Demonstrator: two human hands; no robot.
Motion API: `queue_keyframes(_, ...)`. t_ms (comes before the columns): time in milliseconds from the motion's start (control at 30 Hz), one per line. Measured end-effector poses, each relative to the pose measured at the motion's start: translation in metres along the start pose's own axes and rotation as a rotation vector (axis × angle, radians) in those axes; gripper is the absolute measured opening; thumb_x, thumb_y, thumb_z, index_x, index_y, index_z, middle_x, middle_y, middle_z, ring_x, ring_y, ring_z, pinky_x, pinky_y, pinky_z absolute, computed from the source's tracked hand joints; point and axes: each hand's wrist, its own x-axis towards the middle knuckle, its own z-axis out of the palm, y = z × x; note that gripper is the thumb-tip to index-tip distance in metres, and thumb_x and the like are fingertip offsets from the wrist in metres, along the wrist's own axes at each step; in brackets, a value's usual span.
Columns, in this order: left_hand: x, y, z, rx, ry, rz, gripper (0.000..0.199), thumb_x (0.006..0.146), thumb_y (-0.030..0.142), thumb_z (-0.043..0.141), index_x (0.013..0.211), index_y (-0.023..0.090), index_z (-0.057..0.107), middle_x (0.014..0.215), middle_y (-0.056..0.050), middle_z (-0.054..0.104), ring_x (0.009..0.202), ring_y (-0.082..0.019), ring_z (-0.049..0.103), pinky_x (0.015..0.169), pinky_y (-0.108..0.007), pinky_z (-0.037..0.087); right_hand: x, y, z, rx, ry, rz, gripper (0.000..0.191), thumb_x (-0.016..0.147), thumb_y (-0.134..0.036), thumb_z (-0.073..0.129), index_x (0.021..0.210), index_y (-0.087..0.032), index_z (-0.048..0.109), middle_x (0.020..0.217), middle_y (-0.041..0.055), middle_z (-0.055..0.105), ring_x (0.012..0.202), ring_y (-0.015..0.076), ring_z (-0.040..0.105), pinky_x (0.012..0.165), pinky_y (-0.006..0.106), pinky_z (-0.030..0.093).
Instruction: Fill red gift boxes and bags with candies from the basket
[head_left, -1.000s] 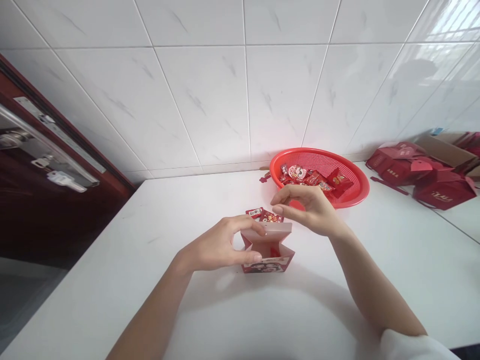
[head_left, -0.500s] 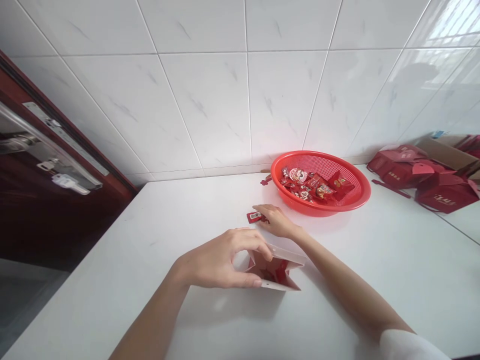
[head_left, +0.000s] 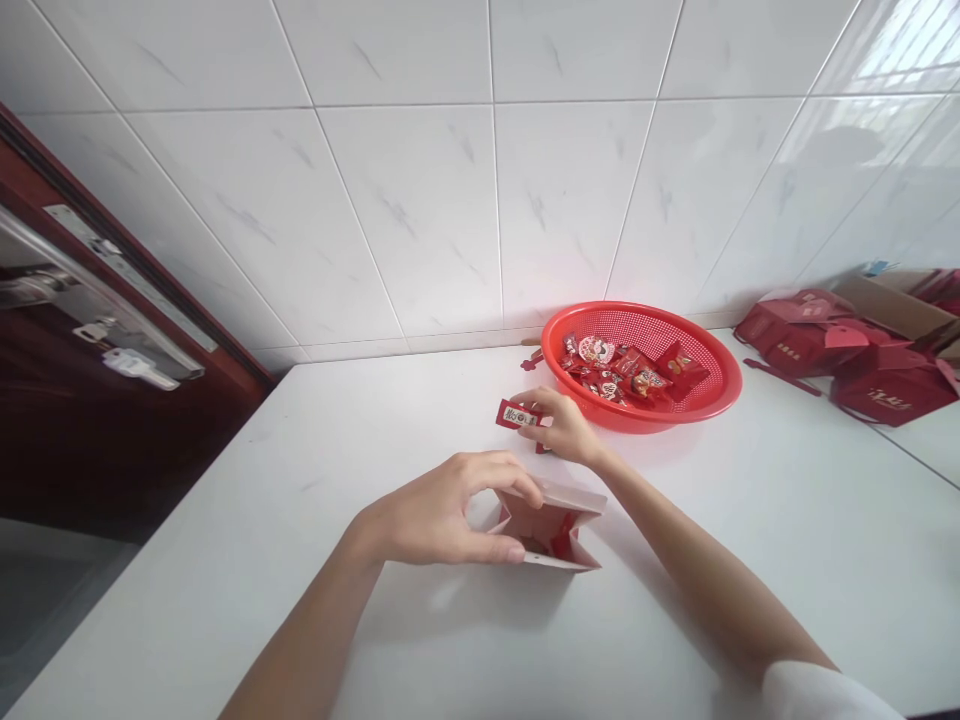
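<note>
My left hand (head_left: 454, 510) grips a small open paper gift box (head_left: 566, 568), thumb on the near edge and fingers at the far edge. Something red lies inside the box. Beyond it, my right hand (head_left: 562, 425) is closed on a small red candy packet (head_left: 517, 415) with a white printed label, raised slightly above the table. Another bit of red wrapper (head_left: 543, 448) shows just under the right hand; whether it is held or lies on the table I cannot tell.
A red plastic basket (head_left: 705, 405) with several wrapped sweets (head_left: 619, 375) stands near the tiled wall. Dark red gift boxes (head_left: 892, 385) and an open cardboard carton (head_left: 885, 300) are at the right. A door with keys (head_left: 139, 367) in its lock is at the left.
My right hand has picked the red candy packet up off the table and lifted it a little. My left hand still holds the gift box, almost unmoved.
</note>
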Motion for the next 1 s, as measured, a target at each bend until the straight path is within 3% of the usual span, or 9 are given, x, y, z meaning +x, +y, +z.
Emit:
queue_keyframes(100,0.003,-0.005,-0.001,-0.018,0.044,-0.06,0.029,0.078,0.027,0.079,0.106,0.026,0.07,0.114,-0.003,0.07,0.105,-0.023,0.065,0.092,-0.035,0.05,-0.004,-0.025,-0.023,0.2,0.036,-0.016,0.022,0.078,-0.024,0.069,0.099,-0.017,0.063,0.097,0.0054,0.069,0.084,0.0174,0.067,0.076,0.032,0.055)
queue_keyframes(167,0.004,-0.007,-0.001,-0.011,0.067,-0.097,0.032,0.079,0.03,0.079,0.109,0.027,0.07,0.115,-0.003,0.07,0.105,-0.024,0.065,0.091,-0.035,0.05,-0.012,-0.044,-0.037,0.51,0.064,-0.029,0.024,0.073,-0.026,0.078,0.088,-0.019,0.061,0.087,0.002,0.067,0.077,0.0161,0.065,0.073,0.032,0.055)
queue_keyframes(267,0.004,-0.009,-0.002,-0.013,0.084,-0.138,0.036,0.079,0.032,0.079,0.113,0.026,0.069,0.119,-0.004,0.071,0.109,-0.026,0.064,0.094,-0.037,0.049,-0.028,-0.071,-0.054,0.654,-0.007,-0.096,0.023,0.072,-0.026,0.083,0.084,-0.019,0.064,0.081,0.0017,0.066,0.076,0.0165,0.064,0.068,0.031,0.054)
queue_keyframes(367,0.004,-0.008,-0.002,-0.064,0.081,-0.135,0.038,0.079,0.03,0.078,0.116,0.026,0.068,0.117,-0.004,0.072,0.11,-0.026,0.064,0.095,-0.038,0.049,-0.043,-0.089,-0.059,0.494,-0.103,-0.19,0.017,0.076,-0.025,0.082,0.084,-0.017,0.068,0.076,0.0006,0.064,0.071,0.0142,0.06,0.066,0.029,0.049)
queue_keyframes(533,0.004,-0.01,-0.002,-0.067,0.059,-0.114,0.033,0.082,0.03,0.076,0.114,0.026,0.068,0.107,-0.001,0.071,0.103,-0.024,0.065,0.091,-0.035,0.05,-0.052,-0.099,-0.056,0.021,-0.243,-0.228,0.01,0.082,-0.018,0.074,0.079,-0.016,0.065,0.068,-0.0025,0.058,0.061,0.0103,0.048,0.055,0.024,0.038)
queue_keyframes(633,0.004,-0.01,-0.002,-0.016,0.075,-0.114,0.032,0.081,0.032,0.078,0.111,0.027,0.069,0.107,0.0,0.07,0.103,-0.023,0.064,0.089,-0.034,0.05,-0.053,-0.1,-0.056,-0.128,-0.32,-0.322,0.007,0.083,-0.013,0.073,0.088,-0.016,0.069,0.072,-0.0018,0.062,0.064,0.011,0.051,0.061,0.025,0.041)
queue_keyframes(733,0.004,-0.011,-0.002,-0.02,0.074,-0.103,0.033,0.082,0.032,0.078,0.113,0.028,0.069,0.107,0.0,0.07,0.103,-0.023,0.064,0.09,-0.034,0.05,-0.053,-0.1,-0.059,-0.122,-0.364,-0.359,0.019,0.085,-0.013,0.072,0.104,-0.017,0.07,0.083,0.0011,0.07,0.072,0.0126,0.058,0.067,0.026,0.046)
queue_keyframes(800,0.004,-0.01,-0.002,-0.025,0.077,-0.111,0.035,0.081,0.033,0.078,0.114,0.028,0.069,0.107,-0.001,0.071,0.105,-0.024,0.064,0.093,-0.035,0.049,-0.054,-0.099,-0.062,-0.073,-0.343,-0.343,0.015,0.087,-0.015,0.071,0.102,-0.017,0.07,0.086,0.0023,0.071,0.073,0.013,0.061,0.065,0.025,0.047)
queue_keyframes(1000,0.003,-0.01,-0.002,-0.067,0.088,-0.12,0.036,0.078,0.026,0.08,0.112,0.026,0.071,0.115,-0.003,0.072,0.108,-0.024,0.065,0.097,-0.038,0.049,-0.046,-0.089,-0.07,0.089,-0.13,-0.204,0.01,0.09,-0.025,0.067,0.097,-0.018,0.071,0.09,0.0041,0.074,0.077,0.0153,0.067,0.07,0.027,0.054)
